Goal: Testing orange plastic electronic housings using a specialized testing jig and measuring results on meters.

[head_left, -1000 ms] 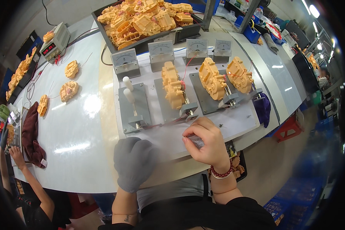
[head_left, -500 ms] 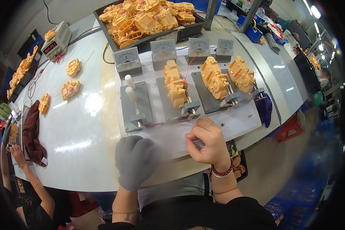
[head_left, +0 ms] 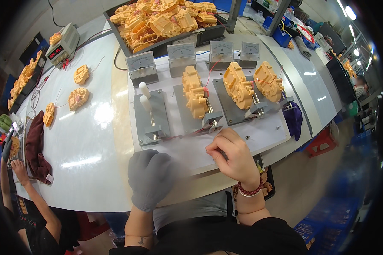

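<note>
My left hand (head_left: 151, 180), in a grey glove, is curled closed at the table's front edge; its fingertips are hidden and smudged. My bare right hand (head_left: 234, 159) is closed, thumb against forefinger, over the front of a white board (head_left: 191, 155); what it pinches is too hidden to name. Ahead of the left hand is a grey metal fixture (head_left: 161, 117) with two white pegs (head_left: 145, 103). Three yellow plastic housings with thin red wires, a left one (head_left: 194, 95), a middle one (head_left: 238, 87) and a right one (head_left: 268, 83), sit on fixtures beyond my right hand.
Several analog meters (head_left: 181, 57) line the board's back. Behind them stands a black tray (head_left: 170, 50) heaped with yellow housings. Loose housings (head_left: 78, 99) and a maroon cloth (head_left: 37, 146) lie to the left, near a co-worker's hands (head_left: 19, 169). A purple cloth (head_left: 292, 123) hangs at the right.
My right hand has turned slightly and its fingers have drawn together; the grey patch seen inside its grip is now mostly hidden. My left hand has barely moved.
</note>
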{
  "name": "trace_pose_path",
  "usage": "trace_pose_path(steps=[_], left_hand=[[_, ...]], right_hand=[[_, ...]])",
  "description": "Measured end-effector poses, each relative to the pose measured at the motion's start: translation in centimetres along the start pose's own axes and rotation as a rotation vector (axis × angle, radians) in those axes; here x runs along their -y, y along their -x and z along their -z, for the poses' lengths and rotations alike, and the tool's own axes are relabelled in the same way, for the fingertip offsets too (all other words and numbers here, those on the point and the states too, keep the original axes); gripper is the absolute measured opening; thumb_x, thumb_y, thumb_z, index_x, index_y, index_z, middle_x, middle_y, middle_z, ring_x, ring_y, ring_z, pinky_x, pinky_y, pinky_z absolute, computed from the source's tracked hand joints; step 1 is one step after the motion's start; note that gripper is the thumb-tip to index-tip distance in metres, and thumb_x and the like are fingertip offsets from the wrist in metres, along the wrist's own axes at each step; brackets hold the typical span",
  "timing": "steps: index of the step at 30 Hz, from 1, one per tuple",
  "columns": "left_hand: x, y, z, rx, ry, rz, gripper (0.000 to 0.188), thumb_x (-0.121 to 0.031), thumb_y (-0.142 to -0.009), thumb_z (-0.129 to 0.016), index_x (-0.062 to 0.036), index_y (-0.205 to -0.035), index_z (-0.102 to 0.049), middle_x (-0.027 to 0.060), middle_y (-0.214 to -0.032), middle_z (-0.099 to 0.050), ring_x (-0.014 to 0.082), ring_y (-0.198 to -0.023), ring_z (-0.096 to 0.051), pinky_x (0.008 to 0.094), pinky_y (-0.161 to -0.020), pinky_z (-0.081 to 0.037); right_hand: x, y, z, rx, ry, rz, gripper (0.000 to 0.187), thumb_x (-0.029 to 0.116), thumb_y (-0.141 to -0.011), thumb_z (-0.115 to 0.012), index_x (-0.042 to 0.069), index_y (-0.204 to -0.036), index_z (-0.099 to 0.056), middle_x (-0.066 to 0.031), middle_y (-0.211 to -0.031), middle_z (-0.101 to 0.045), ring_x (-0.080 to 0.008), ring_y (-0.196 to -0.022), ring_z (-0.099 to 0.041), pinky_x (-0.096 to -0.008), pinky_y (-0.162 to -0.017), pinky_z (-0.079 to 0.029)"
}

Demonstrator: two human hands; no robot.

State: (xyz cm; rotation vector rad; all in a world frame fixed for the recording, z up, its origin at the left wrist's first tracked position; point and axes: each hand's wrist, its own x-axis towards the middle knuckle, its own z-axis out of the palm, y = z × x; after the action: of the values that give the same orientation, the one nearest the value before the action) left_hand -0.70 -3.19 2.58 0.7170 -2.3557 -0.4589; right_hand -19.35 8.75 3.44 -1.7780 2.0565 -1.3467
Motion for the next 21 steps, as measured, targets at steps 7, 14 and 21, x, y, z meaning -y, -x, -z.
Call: trace_pose_path(steps=[7,14,21], left_hand=[[-0.1,0.0,-0.1,0.001,-0.024,-0.001,0.016,-0.013,-0.067,-0.072,-0.0062,-0.077,-0.063,0.0098,-0.082,-0.058,0.0297,-0.081,-0.055,0.0397,-0.072,-0.045],[0.0,0.3,-0.4,-0.032,-0.055,-0.088,0.019,-0.015,-0.068,-0.071,-0.0123,-0.084,-0.061,0.0051,-0.083,-0.056,0.0266,-0.078,-0.053,0.0381,-0.069,-0.044],[-0.3,-1.1,2.7,-0.234,0.108,-0.11,0.032,-0.009,-0.066,-0.073,-0.0044,-0.096,-0.061,0.0128,-0.095,-0.058,0.0319,-0.091,-0.054,0.0404,-0.08,-0.044]], right_hand=[[0.1,0.0,-0.3,-0.027,-0.006,-0.037,0.01,-0.004,-0.073,-0.067,0.001,-0.079,-0.06,-0.0101,-0.078,-0.055,-0.0274,-0.076,-0.054,-0.0348,-0.067,-0.044],[0.2,0.4,-0.3,-0.041,-0.002,-0.039,0.011,-0.003,-0.073,-0.068,0.0,-0.079,-0.06,-0.0103,-0.078,-0.055,-0.0276,-0.076,-0.054,-0.0349,-0.067,-0.044],[-0.4,0.3,-0.6,-0.013,0.073,0.067,0.013,-0.003,-0.074,-0.066,0.001,-0.083,-0.058,-0.0115,-0.084,-0.056,-0.0281,-0.079,-0.054,-0.0346,-0.068,-0.044]])
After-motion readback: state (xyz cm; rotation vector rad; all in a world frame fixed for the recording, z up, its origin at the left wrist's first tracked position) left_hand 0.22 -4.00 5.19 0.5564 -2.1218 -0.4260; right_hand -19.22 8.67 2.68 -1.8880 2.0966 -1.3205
